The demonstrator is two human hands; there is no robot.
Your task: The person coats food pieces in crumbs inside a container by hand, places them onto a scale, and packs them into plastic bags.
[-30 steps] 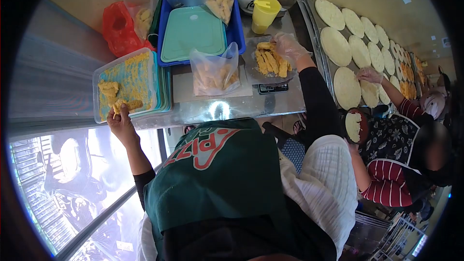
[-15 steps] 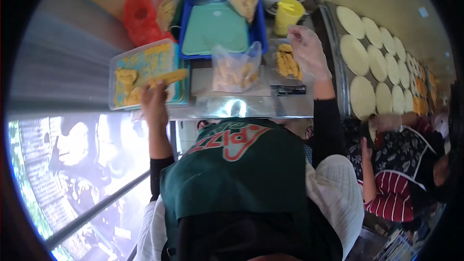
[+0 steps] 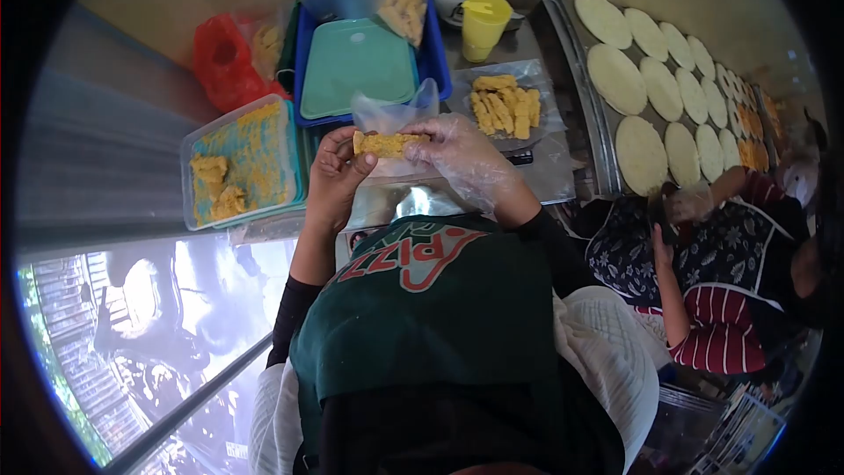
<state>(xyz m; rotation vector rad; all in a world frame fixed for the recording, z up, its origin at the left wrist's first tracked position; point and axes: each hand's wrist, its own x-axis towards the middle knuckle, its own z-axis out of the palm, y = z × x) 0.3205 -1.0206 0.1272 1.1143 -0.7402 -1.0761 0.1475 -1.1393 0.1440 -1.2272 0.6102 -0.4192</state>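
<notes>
Bare left hand (image 3: 332, 176) and clear-plastic-gloved right hand (image 3: 459, 155) pinch a yellow crumb-coated stick (image 3: 385, 144), apparently adjusting it; moving it needs gentleness.

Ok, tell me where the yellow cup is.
In the head view, the yellow cup stands near the top, right of the blue tray and just beyond the piled coated sticks.

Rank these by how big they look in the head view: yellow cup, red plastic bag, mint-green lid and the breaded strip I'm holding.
1. Mint-green lid
2. Red plastic bag
3. Yellow cup
4. Held breaded strip
</notes>
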